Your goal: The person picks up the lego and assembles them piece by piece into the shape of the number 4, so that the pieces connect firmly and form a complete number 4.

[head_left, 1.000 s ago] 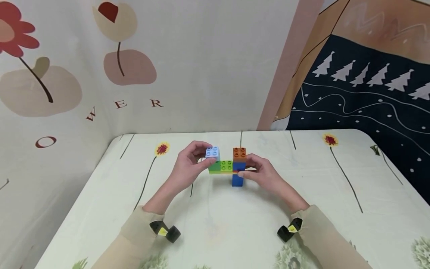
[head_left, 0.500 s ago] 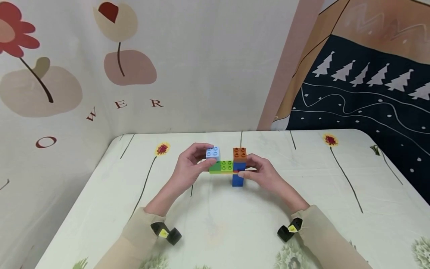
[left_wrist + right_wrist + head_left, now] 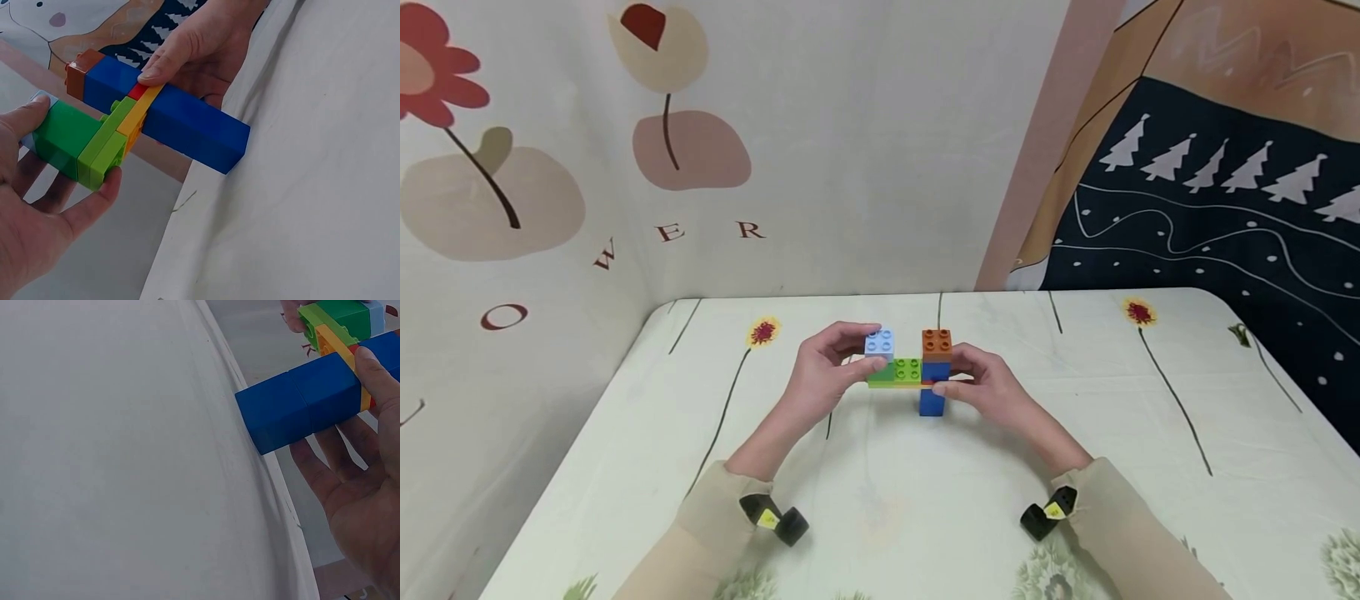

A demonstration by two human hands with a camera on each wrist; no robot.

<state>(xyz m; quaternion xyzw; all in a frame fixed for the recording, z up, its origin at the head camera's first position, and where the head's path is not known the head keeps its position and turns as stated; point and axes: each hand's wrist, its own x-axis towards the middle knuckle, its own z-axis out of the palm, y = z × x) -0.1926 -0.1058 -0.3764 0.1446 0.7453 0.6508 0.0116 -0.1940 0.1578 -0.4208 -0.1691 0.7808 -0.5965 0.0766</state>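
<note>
A toy-brick structure stands on the table, its lower blue bricks (image 3: 300, 403) stacked upright. Above them, an orange plate (image 3: 134, 119) and a lime-green brick (image 3: 907, 370) reach out to the left, and a thin red piece (image 3: 137, 91) shows in the column. A brown brick (image 3: 936, 343) tops the column. At the left end, a light blue brick (image 3: 880, 343) sits on a green brick (image 3: 65, 139). My left hand (image 3: 823, 371) pinches the light blue brick, its thumb at the seam with the green one and a fingertip under the lime brick. My right hand (image 3: 992, 385) grips the blue column.
A white flower-printed cloth covers the table (image 3: 880, 500). A printed curtain (image 3: 850, 150) hangs behind its far edge. Black wrist cameras (image 3: 775, 518) are strapped to both sleeves.
My left hand has shifted slightly right with the light blue brick, and its fingers sit a little lower. The right hand and the column stay in place.
</note>
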